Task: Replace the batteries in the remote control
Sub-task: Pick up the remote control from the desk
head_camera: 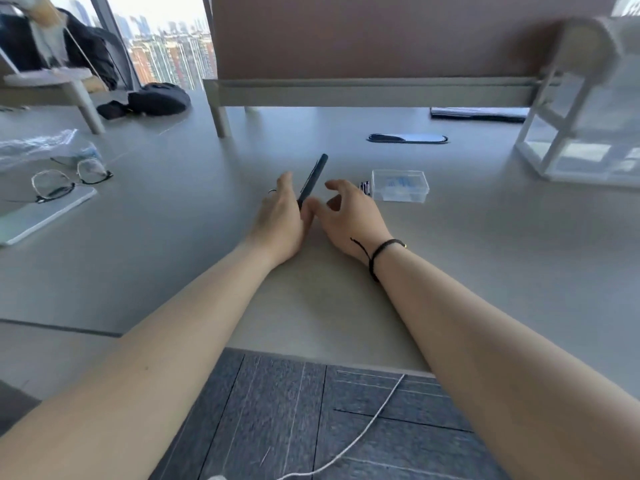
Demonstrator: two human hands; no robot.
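Here, both forearms reach out over the pale grey desk (485,258), and the hands meet near its middle. The left hand (280,220) grips the lower end of the slim dark remote control (312,180), which stands on edge and tilts away toward one o'clock, its far tip raised above the desk. The right hand (349,216) sits just at three o'clock of the remote, fingers spread and curled, holding nothing; its thumb side touches the left hand by the remote's base. A black cord bracelet (381,252) circles the right wrist. At two o'clock of the right hand, a clear plastic box (400,186) rests on the desk, with small dark-and-white striped batteries (365,187) touching its left side. Far off at nine o'clock, a pair of glasses (69,180) lies partly on a white notebook (41,216).
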